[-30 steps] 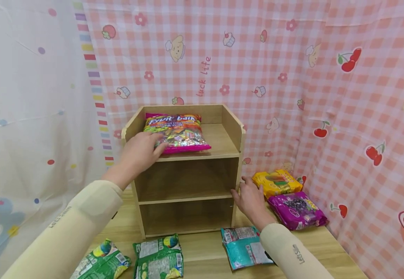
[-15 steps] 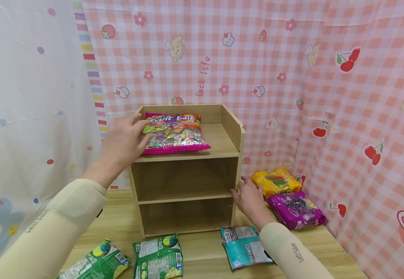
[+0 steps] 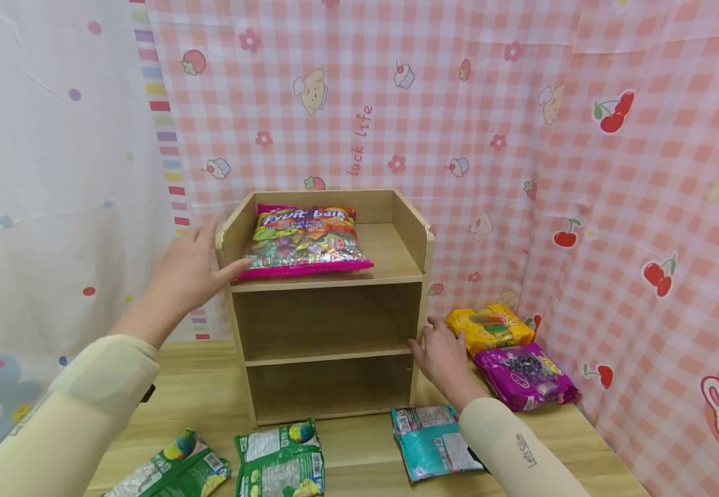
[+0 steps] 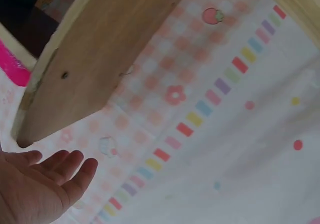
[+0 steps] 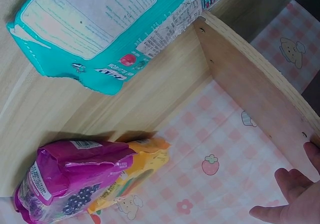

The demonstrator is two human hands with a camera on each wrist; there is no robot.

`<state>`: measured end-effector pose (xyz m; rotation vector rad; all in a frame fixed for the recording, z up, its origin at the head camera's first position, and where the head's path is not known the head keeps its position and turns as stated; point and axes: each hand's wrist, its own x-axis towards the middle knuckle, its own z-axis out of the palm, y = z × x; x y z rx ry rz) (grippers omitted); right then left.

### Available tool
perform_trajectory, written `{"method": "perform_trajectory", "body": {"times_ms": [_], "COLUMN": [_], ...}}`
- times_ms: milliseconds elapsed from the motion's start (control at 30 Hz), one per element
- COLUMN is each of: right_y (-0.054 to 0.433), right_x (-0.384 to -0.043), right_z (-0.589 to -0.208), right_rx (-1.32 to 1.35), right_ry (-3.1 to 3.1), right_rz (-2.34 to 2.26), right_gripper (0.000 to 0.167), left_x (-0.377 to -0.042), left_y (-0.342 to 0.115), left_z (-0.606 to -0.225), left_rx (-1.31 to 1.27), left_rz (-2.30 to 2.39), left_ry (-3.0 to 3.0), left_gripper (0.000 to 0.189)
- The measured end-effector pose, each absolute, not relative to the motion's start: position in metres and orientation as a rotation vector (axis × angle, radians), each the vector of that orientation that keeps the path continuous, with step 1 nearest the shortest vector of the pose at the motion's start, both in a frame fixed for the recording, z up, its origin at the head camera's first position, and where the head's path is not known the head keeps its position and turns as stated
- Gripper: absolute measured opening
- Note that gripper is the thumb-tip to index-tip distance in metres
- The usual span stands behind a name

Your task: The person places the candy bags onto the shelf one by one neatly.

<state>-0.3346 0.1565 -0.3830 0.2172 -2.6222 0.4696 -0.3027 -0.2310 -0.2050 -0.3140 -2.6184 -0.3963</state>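
A small wooden shelf unit [image 3: 397, 250] stands on the table; on its top level lies a bright candy bag with pink edges [image 3: 310, 238]. Beside the unit's upper left side is my left hand [image 3: 176, 276], fingers extended, thumb pointing toward the bag's lower left corner. In the left wrist view that hand [image 4: 37, 186] is just off the side panel [image 4: 100, 63], holding nothing. My right hand [image 3: 445, 355] is at the unit's right side, its thumb against the edge. The right wrist view has its relaxed fingers [image 5: 289, 183] by the panel.
Right of the unit lie a yellow candy bag [image 3: 490, 328] and a purple grape bag [image 3: 526, 376]. Two green bags, one left [image 3: 176, 469] and one nearer the middle [image 3: 280, 459], and a teal bag [image 3: 437, 442] lie in front. Patterned curtains [image 3: 359, 83] surround the table.
My left hand has let go of the candy bag and moved left and slightly down, past the unit's left side. The bag stays on the top level. My right hand keeps its place.
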Motion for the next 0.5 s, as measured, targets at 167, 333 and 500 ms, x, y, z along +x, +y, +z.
{"method": "perform_trajectory", "body": {"times_ms": [167, 333, 500], "right_y": [0.156, 0.156, 0.156], "right_x": [-0.334, -0.334, -0.334], "right_z": [-0.382, -0.382, -0.382], "right_rx": [0.219, 0.216, 0.213], "right_ry": [-2.623, -2.629, -2.63], "right_rz": [0.466, 0.462, 0.462], "right_gripper": [0.038, 0.038, 0.037], "left_x": [-0.303, -0.302, -0.303], "left_y": [-0.243, -0.25, -0.255], "left_z": [-0.221, -0.24, -0.26], "left_rx": [-0.253, -0.225, -0.224], "left_rz": [-0.371, -0.362, -0.37], "left_ry": [-2.709, -2.766, -2.816], "left_gripper": [0.11, 0.114, 0.115]}}
